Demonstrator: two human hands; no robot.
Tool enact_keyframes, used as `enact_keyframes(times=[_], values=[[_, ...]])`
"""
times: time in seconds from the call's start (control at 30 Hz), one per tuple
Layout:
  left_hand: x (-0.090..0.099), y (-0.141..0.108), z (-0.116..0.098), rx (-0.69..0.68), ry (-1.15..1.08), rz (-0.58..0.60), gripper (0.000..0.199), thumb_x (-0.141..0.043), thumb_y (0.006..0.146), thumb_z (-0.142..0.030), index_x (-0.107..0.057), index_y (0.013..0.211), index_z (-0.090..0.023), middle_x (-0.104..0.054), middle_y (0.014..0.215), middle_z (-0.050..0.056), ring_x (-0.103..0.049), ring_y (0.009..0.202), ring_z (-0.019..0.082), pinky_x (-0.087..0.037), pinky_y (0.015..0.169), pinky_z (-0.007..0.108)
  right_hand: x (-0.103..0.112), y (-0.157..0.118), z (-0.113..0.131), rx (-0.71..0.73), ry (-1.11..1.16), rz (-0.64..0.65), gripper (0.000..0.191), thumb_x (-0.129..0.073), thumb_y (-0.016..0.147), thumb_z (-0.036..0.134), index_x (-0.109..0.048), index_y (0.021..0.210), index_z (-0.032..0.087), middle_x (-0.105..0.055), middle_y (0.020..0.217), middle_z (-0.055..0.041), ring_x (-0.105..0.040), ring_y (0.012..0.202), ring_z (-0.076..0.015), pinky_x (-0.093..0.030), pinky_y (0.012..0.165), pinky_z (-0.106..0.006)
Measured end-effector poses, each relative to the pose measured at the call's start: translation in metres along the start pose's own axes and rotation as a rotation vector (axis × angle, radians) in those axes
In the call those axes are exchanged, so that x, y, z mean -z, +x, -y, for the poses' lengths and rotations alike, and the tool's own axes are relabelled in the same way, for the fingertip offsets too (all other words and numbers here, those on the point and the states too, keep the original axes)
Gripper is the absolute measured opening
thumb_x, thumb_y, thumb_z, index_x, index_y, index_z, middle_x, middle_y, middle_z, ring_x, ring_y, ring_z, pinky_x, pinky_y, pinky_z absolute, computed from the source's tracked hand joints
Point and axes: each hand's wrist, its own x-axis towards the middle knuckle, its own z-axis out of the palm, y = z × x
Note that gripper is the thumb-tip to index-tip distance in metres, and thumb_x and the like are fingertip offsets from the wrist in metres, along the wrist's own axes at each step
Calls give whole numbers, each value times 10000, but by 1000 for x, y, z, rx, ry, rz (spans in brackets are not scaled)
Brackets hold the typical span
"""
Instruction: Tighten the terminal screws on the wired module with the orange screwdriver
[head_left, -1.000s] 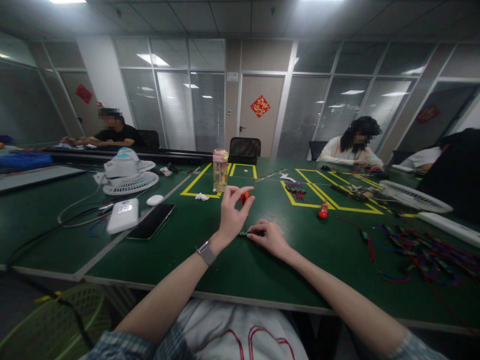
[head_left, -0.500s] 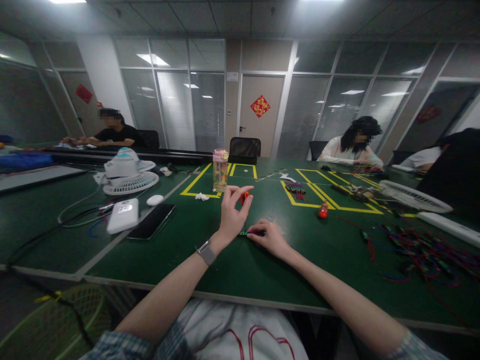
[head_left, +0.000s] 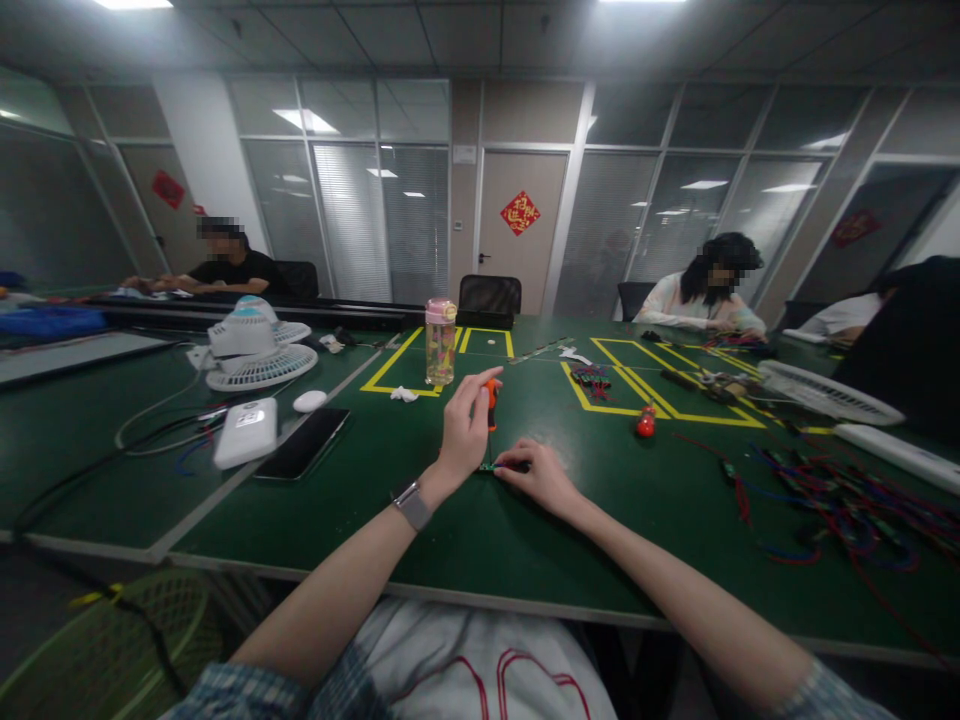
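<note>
My left hand [head_left: 466,425] is wrapped against an upright screwdriver with an orange and black handle [head_left: 492,405]. The screwdriver's thin shaft points down to a small green circuit board [head_left: 487,467] on the green table. On the right of the board, my right hand [head_left: 536,475] pinches its edge and the dark wires there, resting low on the tabletop. The fingertips partly cover the board.
A pink-lidded bottle [head_left: 440,345] stands behind my left hand. Leftward lie a black phone [head_left: 304,443], a white power bank [head_left: 246,432] and a white fan [head_left: 259,350]. To the right are a red-orange object [head_left: 646,421] and heaped wired boards [head_left: 847,500]. People sit across the table.
The fingers of my left hand have shifted on the screwdriver, from spread and curled round it to straighter and closer together, showing more of the handle. My right hand stays in place.
</note>
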Motion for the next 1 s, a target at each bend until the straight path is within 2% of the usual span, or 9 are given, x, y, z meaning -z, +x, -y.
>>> enact_keyframes(times=[0.23,0.5,0.73,0.83,1.0], values=[[0,0,-1,-53,128,-75,169,-569,865,-290,-641,1005,-229,-500,896,24,-521,863,149,-440,818,295,0,0,0,-1,-10,-6,133,-653,772,229,-755,844,186,-652,786,-45,-585,744,-165,-427,701,-261],[-1,0,0,-22,33,-22,272,-353,958,-210,-560,1134,-208,-596,984,48,-559,910,145,-439,827,292,0,0,1,1,-8,-4,133,-647,774,224,-755,845,193,-658,804,-47,-590,756,-163,-432,714,-257],[-1,0,-1,-55,130,-84,162,-570,865,-271,-634,1004,-216,-504,908,28,-522,869,145,-438,821,280,0,0,1,1,-22,-7,130,-651,772,232,-753,842,193,-650,782,-41,-585,747,-165,-429,701,-258],[-2,1,1,-45,108,-78,174,-520,894,-234,-619,1035,-211,-529,905,29,-527,847,137,-438,805,271,0,0,1,0,-19,-11,132,-648,773,234,-754,842,194,-650,789,-44,-585,757,-170,-430,703,-261],[-1,1,1,-3,24,-2,270,-381,947,-192,-570,1139,-213,-600,986,47,-562,909,144,-443,825,285,2,-1,4,-11,-17,-4,137,-649,772,237,-753,849,192,-657,806,-48,-589,777,-175,-434,722,-269]])
